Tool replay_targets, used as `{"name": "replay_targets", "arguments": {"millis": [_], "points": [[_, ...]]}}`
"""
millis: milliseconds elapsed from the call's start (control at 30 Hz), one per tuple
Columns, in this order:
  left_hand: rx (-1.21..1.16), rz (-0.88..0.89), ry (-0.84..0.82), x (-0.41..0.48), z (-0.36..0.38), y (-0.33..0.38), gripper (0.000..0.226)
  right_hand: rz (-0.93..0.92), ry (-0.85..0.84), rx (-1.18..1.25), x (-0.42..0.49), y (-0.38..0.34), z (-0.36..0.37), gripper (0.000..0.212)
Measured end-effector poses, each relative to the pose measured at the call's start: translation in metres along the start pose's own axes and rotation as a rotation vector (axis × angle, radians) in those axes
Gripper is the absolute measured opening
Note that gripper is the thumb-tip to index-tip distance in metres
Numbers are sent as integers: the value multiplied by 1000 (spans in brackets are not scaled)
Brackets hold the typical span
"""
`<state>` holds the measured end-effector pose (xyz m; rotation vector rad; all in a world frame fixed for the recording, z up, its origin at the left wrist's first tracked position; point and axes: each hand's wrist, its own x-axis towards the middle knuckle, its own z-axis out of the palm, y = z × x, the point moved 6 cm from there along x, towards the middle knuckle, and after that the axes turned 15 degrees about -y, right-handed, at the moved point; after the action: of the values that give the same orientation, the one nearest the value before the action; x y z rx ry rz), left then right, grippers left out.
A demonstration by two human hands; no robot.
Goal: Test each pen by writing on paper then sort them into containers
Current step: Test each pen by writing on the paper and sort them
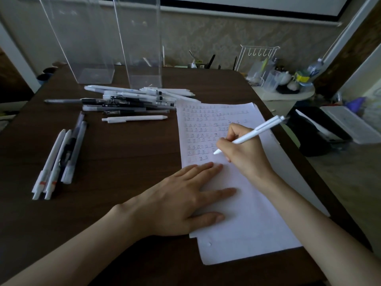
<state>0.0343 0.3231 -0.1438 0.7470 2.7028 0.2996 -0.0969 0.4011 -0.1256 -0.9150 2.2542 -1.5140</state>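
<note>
Two hands on the paper point(257, 223). The right hand point(245, 153) pinches a white pen point(253, 133) between the thumb and curled fingers. The tip points down at the sheet, just right of the lowest rows of small written marks, and the barrel angles up and to the right. Can't tell if the tip actually touches.

The left hand point(185, 195) lies flat with its fingers straight and slightly spread. It presses on the sheet's left edge, heel of the hand on the desk point(113, 162).

The paper sits on the right half of the desk, with marks filling its upper part.

A loose pile of pens point(132, 102), white, clear and black, lies just beyond the sheet's top-left corner. A single white pen point(135, 119) lies along the pile's near side. A small row of pens point(59, 159) lies side by side near the desk's left edge, well apart from the paper.

The left clear container point(82, 48) and right clear container point(142, 48) stand upright behind the pile, next to each other.
</note>
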Motion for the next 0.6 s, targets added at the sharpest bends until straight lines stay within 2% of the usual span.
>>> {"name": "replay_targets", "arguments": {"millis": [267,600], "points": [[22,-3,31,0,0,-1,57,-45,-21,-109,2,1,4,39],[14,2,54,-1,0,-3,56,-9,-37,-80,1,-1,4,38]]}}
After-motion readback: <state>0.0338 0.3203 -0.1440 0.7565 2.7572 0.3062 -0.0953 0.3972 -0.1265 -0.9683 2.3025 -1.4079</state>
